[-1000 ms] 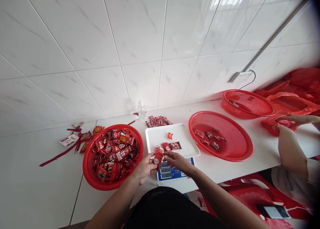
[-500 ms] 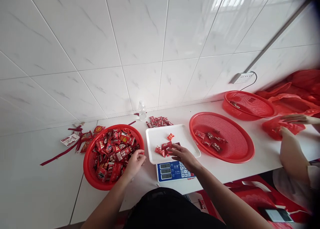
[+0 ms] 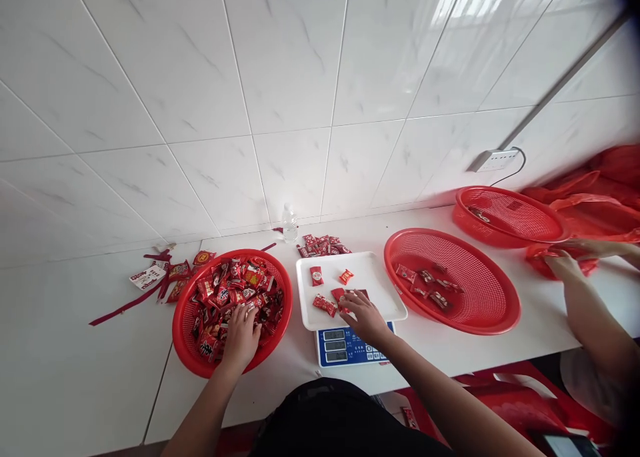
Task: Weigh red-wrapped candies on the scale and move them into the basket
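My left hand (image 3: pixel 243 337) is over the red basket (image 3: pixel 181 357) on the left, its stretched fingers touching the heap of red snack packets (image 3: pixel 220 296) there. Over the near edge of the white tray (image 3: pixel 385 297), my right hand (image 3: pixel 364 316) has its fingers apart and partly covers a red packet (image 3: pixel 338 294) and a darker one. Also on the tray lie a red packet (image 3: pixel 317 276), a small orange-red packet (image 3: pixel 346 276) and a twisted-end red packet (image 3: pixel 325 304). The tray sits on a blue digital scale (image 3: pixel 333 354).
More packets (image 3: pixel 323 246) and a clear bottle (image 3: pixel 289 224) stand behind the tray. To the right are a red basket (image 3: pixel 493 297) with several packets and another red basket (image 3: pixel 540 227). A co-worker's hands (image 3: pixel 565 264) handle a red bag. A card (image 3: pixel 147 277) lies far left.
My left hand has moved left from the basket's rim onto the packets inside. A red packet now shows at the tray's back left. My right hand has lowered slightly over the tray's packets.
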Demonstrator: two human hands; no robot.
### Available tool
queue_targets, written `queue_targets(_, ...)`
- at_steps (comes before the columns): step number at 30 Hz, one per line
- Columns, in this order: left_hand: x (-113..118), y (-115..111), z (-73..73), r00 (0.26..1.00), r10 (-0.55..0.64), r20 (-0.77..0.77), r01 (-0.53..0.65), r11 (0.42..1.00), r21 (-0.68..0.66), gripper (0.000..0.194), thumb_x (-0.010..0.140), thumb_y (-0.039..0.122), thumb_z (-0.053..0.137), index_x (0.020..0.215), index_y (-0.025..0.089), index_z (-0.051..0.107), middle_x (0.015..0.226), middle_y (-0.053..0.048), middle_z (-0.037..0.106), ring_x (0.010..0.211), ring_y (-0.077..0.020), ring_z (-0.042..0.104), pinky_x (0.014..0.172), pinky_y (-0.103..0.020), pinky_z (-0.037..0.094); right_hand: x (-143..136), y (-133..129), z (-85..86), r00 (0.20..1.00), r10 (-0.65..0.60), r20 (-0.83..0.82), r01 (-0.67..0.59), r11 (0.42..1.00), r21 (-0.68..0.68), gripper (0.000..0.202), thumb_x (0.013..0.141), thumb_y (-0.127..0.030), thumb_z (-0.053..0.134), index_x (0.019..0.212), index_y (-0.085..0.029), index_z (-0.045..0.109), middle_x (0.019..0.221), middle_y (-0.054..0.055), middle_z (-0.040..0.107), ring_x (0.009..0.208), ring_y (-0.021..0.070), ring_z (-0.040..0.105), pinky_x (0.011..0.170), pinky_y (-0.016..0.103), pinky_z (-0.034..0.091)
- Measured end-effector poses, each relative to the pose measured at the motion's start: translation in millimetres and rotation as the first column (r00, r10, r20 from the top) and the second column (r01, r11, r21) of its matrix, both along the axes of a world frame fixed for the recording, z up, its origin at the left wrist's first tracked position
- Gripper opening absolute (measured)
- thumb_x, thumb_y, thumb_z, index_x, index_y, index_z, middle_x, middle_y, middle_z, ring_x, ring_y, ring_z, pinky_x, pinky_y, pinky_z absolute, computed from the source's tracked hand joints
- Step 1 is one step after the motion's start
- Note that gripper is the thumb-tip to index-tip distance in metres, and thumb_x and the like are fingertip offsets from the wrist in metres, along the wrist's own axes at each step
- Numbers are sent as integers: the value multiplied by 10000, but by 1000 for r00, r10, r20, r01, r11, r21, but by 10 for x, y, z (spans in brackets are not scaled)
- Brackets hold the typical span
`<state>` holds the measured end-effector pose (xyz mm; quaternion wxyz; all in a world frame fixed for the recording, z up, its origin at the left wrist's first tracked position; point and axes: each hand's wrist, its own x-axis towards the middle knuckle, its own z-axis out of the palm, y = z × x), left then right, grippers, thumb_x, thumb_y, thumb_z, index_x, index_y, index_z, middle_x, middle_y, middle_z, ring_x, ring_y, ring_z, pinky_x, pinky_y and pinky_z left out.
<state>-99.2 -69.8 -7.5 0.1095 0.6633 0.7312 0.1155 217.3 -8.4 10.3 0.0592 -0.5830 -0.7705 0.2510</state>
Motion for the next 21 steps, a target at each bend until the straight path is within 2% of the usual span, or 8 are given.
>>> queue_targets(2, -46, -12, 6, 996, 34, -87, -37, 999, -30, 390, 813, 260, 421, 1183, 188, 523, 1321, -102, 460, 1309, -292, 252, 1049, -500, 215, 43, 76, -11, 997, -72, 33, 72, 997, 16, 410, 833, -409, 446, 1215, -284, 526, 1389, 39, 397, 1342, 291, 174, 1034, 486, 257)
queue_targets(5, -97, -17, 15, 987, 80, -141, -97, 988, -119, 439, 819, 301, 431, 1243, 195, 476, 1379, -115, 396, 1326, -321, 203, 1033, -561, 175, 82, 163, -34, 985, -163, 59, 166, 985, -53, 494, 837, -420, 436, 1291, -225, 445, 1424, 90, 329, 1340, 300, 181, 1038, 458, 260)
queue_targets(8, -119, -21, 20, 986, 67, -150, -94, 979, -180, 459, 822, 301, 428, 1270, 205, 451, 1409, -104, 355, 1336, -311, 184, 1037, -538, 187, 65, 177, -48, 990, -143, -10, 141, 982, -127, 533, 832, -418, 435, 1314, -192, 405, 1435, 119, 293, 1303, 263, 293, 1023, 376, 308)
queue_targets(10, -120, -25, 20, 986, 57, -158, -88, 977, -193, 460, 826, 296, 419, 1276, 203, 446, 1415, -102, 344, 1340, -309, 174, 1040, -530, 186, 22, 169, -52, 991, -114, -71, 105, 987, -122, 543, 823, -417, 446, 1319, -203, 388, 1448, 119, 258, 1263, 245, 364, 1003, 350, 334)
queue_targets(12, -114, -28, 13, 986, 53, -157, -84, 977, -195, 461, 830, 294, 411, 1280, 202, 445, 1418, -108, 338, 1341, -314, 169, 1039, -536, 184, -37, 182, -54, 990, -93, -108, 84, 993, -88, 558, 817, -431, 452, 1327, -223, 366, 1460, 113, 224, 1254, 246, 373, 989, 358, 344)
queue_targets(15, -107, -28, -10, 987, 51, -154, -79, 981, -179, 460, 826, 299, 415, 1276, 208, 450, 1415, -110, 344, 1339, -316, 177, 1035, -542, 187, -138, 275, -59, 995, -77, -59, 77, 997, -11, 599, 798, -475, 474, 1337, -249, 343, 1482, 103, 157, 1344, 276, 165, 1023, 430, 268)
queue_targets(17, -104, -27, -28, 984, 54, -167, -82, 983, -163, 455, 821, 295, 422, 1266, 209, 462, 1404, -109, 361, 1333, -313, 193, 1034, -538, 190, -206, 376, -63, 996, -92, 16, 92, 996, -14, 649, 774, -532, 488, 1348, -281, 319, 1496, 89, 100, 1361, 300, 1, 1036, 502, 185)
queue_targets(21, -99, -33, -43, 981, 53, -188, -81, 986, -144, 441, 818, 287, 430, 1250, 213, 481, 1394, -107, 379, 1327, -308, 210, 1037, -527, 184, -342, 556, -51, 994, -85, 67, 93, 988, -124, 713, 750, -630, 450, 1371, -339, 254, 1507, 66, 45, 1355, 326, -43, 1022, 540, 143)
